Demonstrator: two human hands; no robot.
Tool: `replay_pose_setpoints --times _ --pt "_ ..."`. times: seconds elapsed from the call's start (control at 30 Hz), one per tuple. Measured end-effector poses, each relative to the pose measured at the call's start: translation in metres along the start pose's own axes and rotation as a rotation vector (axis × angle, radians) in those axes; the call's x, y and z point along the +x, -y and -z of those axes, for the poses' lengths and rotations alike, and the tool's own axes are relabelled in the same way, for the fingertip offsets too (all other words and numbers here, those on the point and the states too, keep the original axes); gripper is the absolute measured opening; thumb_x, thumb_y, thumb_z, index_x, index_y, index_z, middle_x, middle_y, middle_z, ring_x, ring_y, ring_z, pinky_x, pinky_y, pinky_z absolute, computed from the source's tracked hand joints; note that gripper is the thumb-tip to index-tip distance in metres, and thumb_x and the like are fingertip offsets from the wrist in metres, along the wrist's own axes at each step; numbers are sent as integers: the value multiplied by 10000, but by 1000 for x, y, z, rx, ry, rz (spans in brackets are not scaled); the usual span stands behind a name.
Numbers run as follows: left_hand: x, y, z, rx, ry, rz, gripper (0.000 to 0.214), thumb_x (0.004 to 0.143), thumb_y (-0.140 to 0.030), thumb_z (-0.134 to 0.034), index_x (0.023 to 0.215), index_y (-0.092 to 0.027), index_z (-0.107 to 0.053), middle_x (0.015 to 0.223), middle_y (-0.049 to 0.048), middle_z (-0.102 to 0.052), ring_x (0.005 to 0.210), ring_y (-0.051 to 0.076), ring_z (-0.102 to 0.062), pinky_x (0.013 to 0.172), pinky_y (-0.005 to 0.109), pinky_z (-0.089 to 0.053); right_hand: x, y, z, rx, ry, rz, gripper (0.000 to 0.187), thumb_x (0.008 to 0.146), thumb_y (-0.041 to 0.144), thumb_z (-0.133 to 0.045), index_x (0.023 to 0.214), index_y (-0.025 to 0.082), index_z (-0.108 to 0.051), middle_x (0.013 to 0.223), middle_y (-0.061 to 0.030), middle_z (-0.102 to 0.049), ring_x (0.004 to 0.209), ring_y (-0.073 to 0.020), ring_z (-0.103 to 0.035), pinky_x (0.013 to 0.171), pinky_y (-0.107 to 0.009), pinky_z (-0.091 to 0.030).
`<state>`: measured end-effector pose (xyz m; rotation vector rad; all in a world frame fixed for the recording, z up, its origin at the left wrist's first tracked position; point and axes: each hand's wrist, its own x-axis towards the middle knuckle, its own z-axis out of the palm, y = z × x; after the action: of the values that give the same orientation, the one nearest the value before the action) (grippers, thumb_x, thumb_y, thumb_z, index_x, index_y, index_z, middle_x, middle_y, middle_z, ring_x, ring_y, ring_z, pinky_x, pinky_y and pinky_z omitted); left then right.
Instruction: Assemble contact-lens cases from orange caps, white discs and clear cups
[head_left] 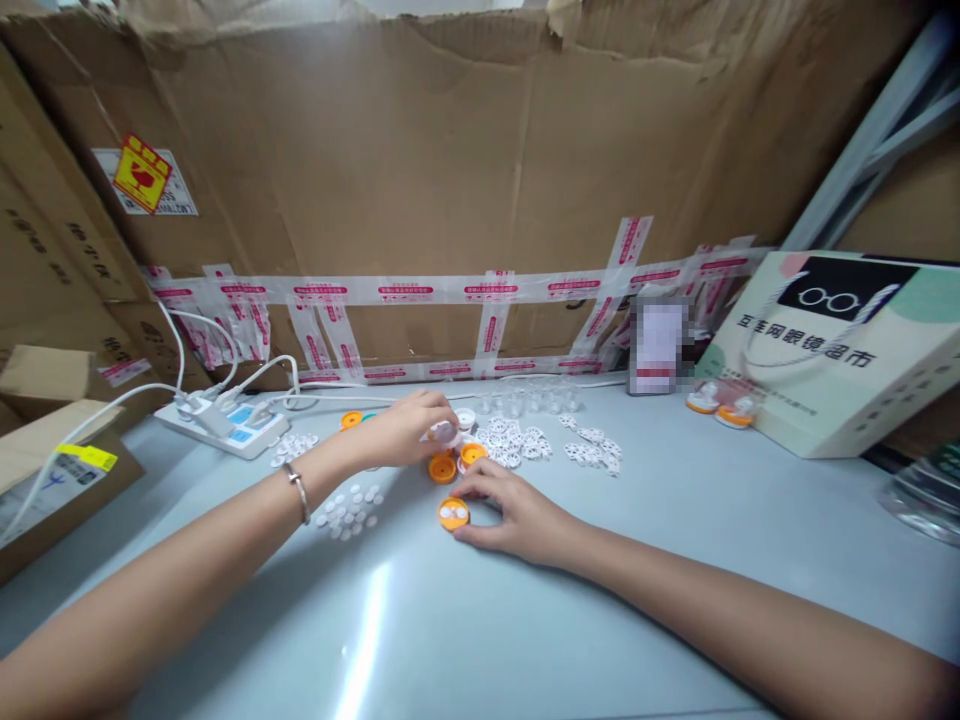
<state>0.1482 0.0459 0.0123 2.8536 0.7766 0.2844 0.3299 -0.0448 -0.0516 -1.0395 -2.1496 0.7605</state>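
Observation:
My right hand [517, 510] pinches the rim of an orange round cap [444, 526] on the table, thumb in front and fingers behind. Small white discs lie inside that cap. Farther back, my left hand [409, 428] has its fingers bent down and closed around a small translucent piece [444, 433], whose kind is unclear. Just below it stand an orange ring-like cap [442, 468] and another orange cap [473, 454]. A white cap [465, 418] sits behind. Loose white discs [351, 512] are scattered below my left wrist.
White cut-out pieces [510, 442] are heaped beyond my right hand, with clear cups [532, 398] behind. A power strip [225, 425] with cables lies left. A phone [654, 350] leans on the large cardboard box [420, 150]. A paper bag [825, 350] stands right, beside orange-based pieces [735, 415].

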Motion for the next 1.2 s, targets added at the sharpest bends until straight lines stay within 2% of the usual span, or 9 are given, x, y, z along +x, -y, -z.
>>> replay_pose_setpoints --times 0.1,0.2,0.3,0.4,0.53,0.67,0.77,0.97,1.2 --pt "-18 -9 9 -256 -58 80 285 817 -251 -549 1094 -184 -551 1071 68 -569 965 176 -520 824 313 -431 0 1 2 22 -15 17 243 697 223 -658 934 186 -624 945 -53 -561 890 -176 -552 810 -325 -448" --pt "-39 -16 6 -521 -60 192 313 801 -290 -571 1097 -192 -546 1131 72 -574 984 174 -537 801 311 -445 0 1 2 99 -33 -19 219 674 188 -650 892 180 -620 876 -36 -599 809 -157 -562 760 -310 -460" --pt "-51 -17 -6 -794 -104 260 308 783 -275 -591 1072 -172 -559 1121 84 -593 990 176 -551 846 335 -438 1 1 1 347 -24 -175 266 661 202 -664 915 173 -590 834 -19 -627 750 -134 -585 743 -305 -478" --pt "-53 -14 -18 -1090 -142 282 324 776 -270 -604 1079 -164 -559 1108 94 -608 981 177 -575 868 346 -443 3 3 4 600 -40 -324 338 617 238 -720 910 174 -563 802 -5 -635 745 -124 -610 777 -315 -492" --pt "-50 -13 -26 -1275 -144 287 348 749 -266 -647 1071 -163 -569 1113 96 -615 973 181 -592 885 350 -441 5 9 12 736 -107 -420 418 545 269 -784 900 179 -583 851 -20 -670 792 -138 -636 841 -349 -490" --pt "-50 -15 -27 -1310 -99 249 346 747 -237 -654 1074 -171 -564 1082 89 -627 924 162 -605 860 338 -444 5 13 17 745 -158 -476 469 530 295 -793 943 173 -606 907 -43 -691 826 -160 -649 881 -384 -478" --pt "-50 -19 -28 -1275 -124 217 324 756 -202 -641 1068 -181 -557 1062 76 -623 931 152 -592 854 328 -440 5 15 15 743 -154 -503 456 545 298 -784 953 169 -625 919 -50 -700 837 -166 -652 889 -392 -472" --pt "-50 -27 -30 -1094 -174 172 302 749 -190 -632 1035 -158 -542 1064 89 -594 939 172 -576 853 360 -451 3 16 12 719 -122 -483 465 576 317 -766 1001 172 -643 877 -40 -711 802 -159 -655 869 -394 -475" --pt "-50 -33 -28 -873 -231 95 279 782 -203 -589 1054 -166 -537 1085 95 -579 1002 182 -552 874 377 -460 3 14 10 703 -143 -457 433 583 314 -757 982 183 -652 892 -38 -710 801 -162 -656 857 -387 -485"
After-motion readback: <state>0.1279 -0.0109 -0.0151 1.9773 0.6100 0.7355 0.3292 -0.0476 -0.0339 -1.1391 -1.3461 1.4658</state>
